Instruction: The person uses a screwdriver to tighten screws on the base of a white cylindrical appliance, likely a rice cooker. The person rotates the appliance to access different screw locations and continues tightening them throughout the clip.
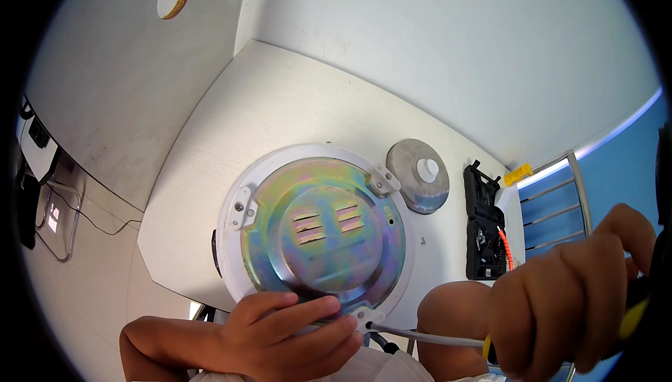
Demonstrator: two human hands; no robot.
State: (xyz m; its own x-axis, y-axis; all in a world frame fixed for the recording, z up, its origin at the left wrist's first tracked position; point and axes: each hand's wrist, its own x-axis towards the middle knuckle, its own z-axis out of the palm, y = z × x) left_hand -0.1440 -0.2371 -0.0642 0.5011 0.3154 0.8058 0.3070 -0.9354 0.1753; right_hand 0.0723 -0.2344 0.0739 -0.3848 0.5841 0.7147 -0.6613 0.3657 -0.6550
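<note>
A round white appliance [229,259] lies bottom up on the table, its iridescent metal base plate [336,249] with slotted vents facing me. Light-coloured feet, such as the left foot [242,208] and the far right foot [383,180], sit around its rim. My left hand [294,336] rests on the near edge, fingers stretched over the plate. In my right hand [567,298], at the lower right, is a screwdriver [434,338] with a yellow and black handle. Its shaft points left, and the tip meets the near foot [364,317]; whether it sits in a screw I cannot tell.
Beyond the appliance, to the right, lies a round metal lid [413,196] with a white knob. An open black tool case [483,235] sits near the table's right edge, with an orange tool [505,247] in it. A small screw [423,240] lies beside the appliance. A metal-railed chair [581,193] stands at right.
</note>
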